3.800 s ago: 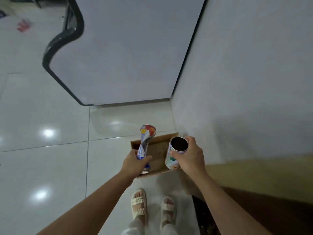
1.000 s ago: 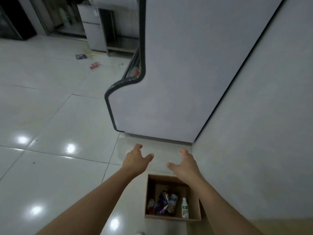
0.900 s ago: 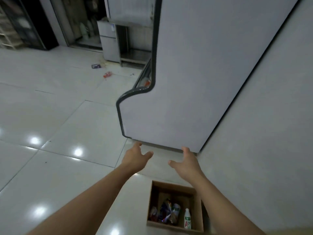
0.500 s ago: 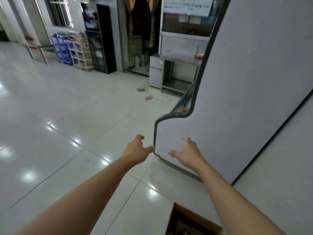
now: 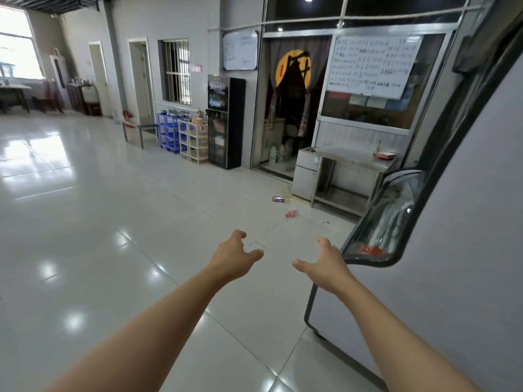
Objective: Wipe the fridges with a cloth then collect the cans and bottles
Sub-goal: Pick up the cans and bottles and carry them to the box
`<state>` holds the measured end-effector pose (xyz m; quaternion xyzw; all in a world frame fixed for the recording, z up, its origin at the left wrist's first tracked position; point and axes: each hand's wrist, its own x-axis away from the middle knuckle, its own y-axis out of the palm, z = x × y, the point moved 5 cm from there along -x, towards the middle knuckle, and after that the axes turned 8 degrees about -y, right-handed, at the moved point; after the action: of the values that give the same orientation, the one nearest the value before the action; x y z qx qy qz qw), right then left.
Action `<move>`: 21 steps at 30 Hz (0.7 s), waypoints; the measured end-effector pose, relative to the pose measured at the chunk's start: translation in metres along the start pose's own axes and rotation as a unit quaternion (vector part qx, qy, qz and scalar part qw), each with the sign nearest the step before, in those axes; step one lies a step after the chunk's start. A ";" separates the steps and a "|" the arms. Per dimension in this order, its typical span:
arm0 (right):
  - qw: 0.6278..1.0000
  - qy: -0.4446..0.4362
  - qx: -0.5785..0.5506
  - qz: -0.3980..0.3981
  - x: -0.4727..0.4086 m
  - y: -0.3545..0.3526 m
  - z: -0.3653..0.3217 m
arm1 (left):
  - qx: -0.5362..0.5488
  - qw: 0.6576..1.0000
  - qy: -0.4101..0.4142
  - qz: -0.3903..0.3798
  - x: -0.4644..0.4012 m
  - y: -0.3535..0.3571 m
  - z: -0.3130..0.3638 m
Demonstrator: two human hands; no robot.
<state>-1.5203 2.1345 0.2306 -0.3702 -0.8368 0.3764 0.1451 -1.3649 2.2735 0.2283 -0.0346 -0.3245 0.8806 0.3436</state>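
Lying on the pale tiled floor (image 5: 85,222) well ahead of me are two pieces of litter: a can (image 5: 278,199) on its side near the steel table (image 5: 351,159), and a red one (image 5: 291,213), perhaps a small bottle, just nearer; my left hand (image 5: 233,257) and right hand (image 5: 325,267) hang out in front, fingers loosely spread, grasping nothing; the grey fridge (image 5: 452,250) with its dark curved edge stands close on my right, its glass front facing the litter; wide bare floor opens to the left; a black cabinet (image 5: 226,120) and shelves line the far wall.
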 end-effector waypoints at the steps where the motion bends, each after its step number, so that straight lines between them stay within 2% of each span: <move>1: 1.000 0.000 -0.001 0.004 -0.010 0.008 -0.012 | -0.003 1.000 0.004 0.003 -0.012 -0.015 -0.004; 11: 0.999 -0.009 -0.029 0.012 -0.110 0.079 -0.100 | 0.000 1.000 0.019 0.006 -0.125 -0.113 -0.034; 21: 0.998 -0.017 -0.048 0.020 -0.299 0.112 -0.114 | -0.009 1.000 0.018 0.005 -0.309 -0.136 -0.026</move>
<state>-1.1994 2.0258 0.2351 -0.3868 -0.8489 0.3443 0.1055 -1.0433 2.1695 0.2385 -0.0552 -0.3261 0.8784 0.3450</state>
